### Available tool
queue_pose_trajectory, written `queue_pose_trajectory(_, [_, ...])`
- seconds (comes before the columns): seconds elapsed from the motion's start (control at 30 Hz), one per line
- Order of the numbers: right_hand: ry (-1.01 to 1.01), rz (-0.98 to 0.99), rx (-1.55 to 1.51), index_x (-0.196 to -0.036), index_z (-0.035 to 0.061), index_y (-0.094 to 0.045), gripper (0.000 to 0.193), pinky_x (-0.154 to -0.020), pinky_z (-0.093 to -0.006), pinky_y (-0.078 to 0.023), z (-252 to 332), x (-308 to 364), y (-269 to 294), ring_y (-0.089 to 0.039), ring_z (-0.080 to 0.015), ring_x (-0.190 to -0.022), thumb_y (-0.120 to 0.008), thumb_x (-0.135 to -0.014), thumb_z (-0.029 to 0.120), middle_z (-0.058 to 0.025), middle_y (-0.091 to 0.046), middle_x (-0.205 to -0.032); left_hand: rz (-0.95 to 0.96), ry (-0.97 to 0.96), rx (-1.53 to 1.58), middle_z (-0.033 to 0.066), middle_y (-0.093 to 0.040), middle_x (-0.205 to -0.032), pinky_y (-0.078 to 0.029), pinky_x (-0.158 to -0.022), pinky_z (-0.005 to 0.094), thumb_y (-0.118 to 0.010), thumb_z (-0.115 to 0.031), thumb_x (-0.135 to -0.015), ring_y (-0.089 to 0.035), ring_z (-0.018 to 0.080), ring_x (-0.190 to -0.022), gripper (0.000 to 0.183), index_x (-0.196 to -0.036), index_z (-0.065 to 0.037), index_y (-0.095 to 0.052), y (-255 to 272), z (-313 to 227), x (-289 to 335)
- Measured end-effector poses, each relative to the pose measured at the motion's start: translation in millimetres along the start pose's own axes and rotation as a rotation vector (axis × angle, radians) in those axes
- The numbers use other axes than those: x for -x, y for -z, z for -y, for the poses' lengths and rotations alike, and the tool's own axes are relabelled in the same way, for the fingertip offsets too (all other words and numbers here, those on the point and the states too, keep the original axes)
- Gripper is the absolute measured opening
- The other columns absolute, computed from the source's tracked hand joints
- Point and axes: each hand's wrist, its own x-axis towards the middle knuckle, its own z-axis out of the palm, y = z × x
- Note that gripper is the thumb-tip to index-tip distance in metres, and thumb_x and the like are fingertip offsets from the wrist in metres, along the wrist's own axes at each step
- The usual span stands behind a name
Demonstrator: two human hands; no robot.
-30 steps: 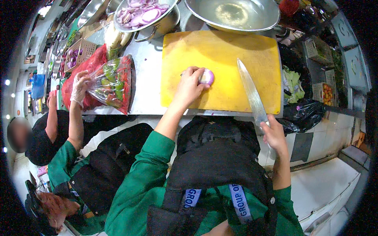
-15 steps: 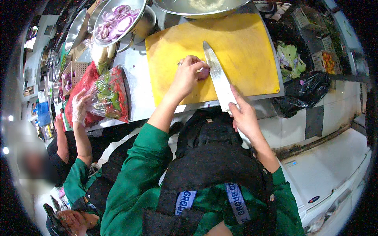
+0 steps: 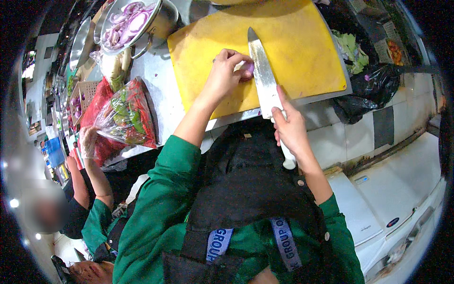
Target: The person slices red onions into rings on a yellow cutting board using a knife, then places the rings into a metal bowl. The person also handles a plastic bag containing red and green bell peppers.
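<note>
A large yellow cutting board (image 3: 302, 57) lies in front of me. On it my left hand (image 3: 229, 71) is closed round a small piece of red onion (image 3: 248, 67), fingertips curled at its edge. My right hand (image 3: 291, 125) grips the white handle of a long kitchen knife (image 3: 265, 75). The blade points away from me, just right of the onion, with its tip toward the far side of the board. Whether the edge touches the onion I cannot tell.
At the far left a metal bowl (image 3: 150, 37) holds sliced red onion (image 3: 128, 26). Nearer are a clear bag of green and red peppers (image 3: 127, 116) and a co-worker's gloved hand (image 3: 88, 141). A black plastic bag (image 3: 369, 90) hangs at the right, above a white chest freezer (image 3: 397, 180).
The view has shifted, so the board and bowl sit higher in the picture. Both hands keep their holds on the onion and the knife, and the blade stands slightly more upright.
</note>
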Motion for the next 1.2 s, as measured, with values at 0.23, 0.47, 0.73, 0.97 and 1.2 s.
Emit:
queue_pose_trajectory(0.23, [0.051,-0.043,-0.048,-0.15,0.0241,-0.036,0.056,-0.041,-0.0319,-0.049,0.5,-6.0,-19.1,-0.054,-0.0141,-0.04,-0.052,-0.097,0.017,-0.0084,-0.059,-0.056,0.017,0.009,0.068,0.0131,-0.06,-0.111,-0.051,-0.086,0.039,-0.081,-0.021,-0.072,-0.059,0.0303,-0.102,0.04,-0.109,-0.014,-0.069,2.5,9.7,-2.4])
queue_pose_trajectory(0.47, [0.068,-0.099,0.046,-0.15,0.0232,-0.035,0.056,-0.043,-0.0355,-0.05,6.5,-2.9,-32.3,-0.057,-0.0182,-0.041,-0.051,-0.096,0.018,-0.0125,-0.06,-0.057,0.002,-0.006,0.094,0.0131,-0.06,-0.109,-0.05,-0.086,0.0387,-0.083,-0.023,-0.07,-0.059,0.0306,-0.102,0.042,-0.109,-0.015,-0.069,-2.9,16.4,-4.2])
queue_pose_trajectory(0.73, [0.061,-0.131,0.077,-0.147,0.0188,-0.039,0.053,-0.043,-0.0349,-0.05,12.1,-11.3,-44.2,-0.058,-0.0186,-0.043,-0.052,-0.096,0.016,-0.0102,-0.06,-0.06,-0.043,-0.056,0.082,0.0135,-0.059,-0.11,-0.051,-0.085,0.0378,-0.083,-0.026,-0.071,-0.057,0.0299,-0.105,0.047,-0.113,-0.013,-0.067,-7.6,23.0,-1.6])
queue_pose_trajectory(0.97, [0.398,-0.313,0.943,-0.101,-0.0009,-0.049,0.021,-0.064,-0.0541,-0.053,45.4,13.4,-26.8,-0.066,-0.0448,-0.072,-0.053,-0.095,0.019,-0.0268,-0.065,-0.076,-0.3,-0.104,0.261,0.0149,-0.058,-0.106,-0.046,-0.089,0.0418,-0.083,-0.025,-0.07,-0.055,0.034,-0.102,0.047,-0.108,-0.006,-0.061,-3.6,18.0,27.2])
queue_pose_trajectory(1.2, [0.327,0.053,1.092,-0.092,-0.0031,-0.046,0.013,-0.069,-0.0591,-0.048,89.6,10.7,-21.3,-0.062,-0.0508,-0.075,-0.049,-0.091,0.01,-0.0318,-0.061,-0.074,-0.471,-0.008,0.461,0.0126,-0.057,-0.102,-0.053,-0.082,0.0361,-0.085,-0.017,-0.07,-0.059,0.0269,-0.096,0.049,-0.105,-0.001,-0.055,-20.0,16.7,48.5])
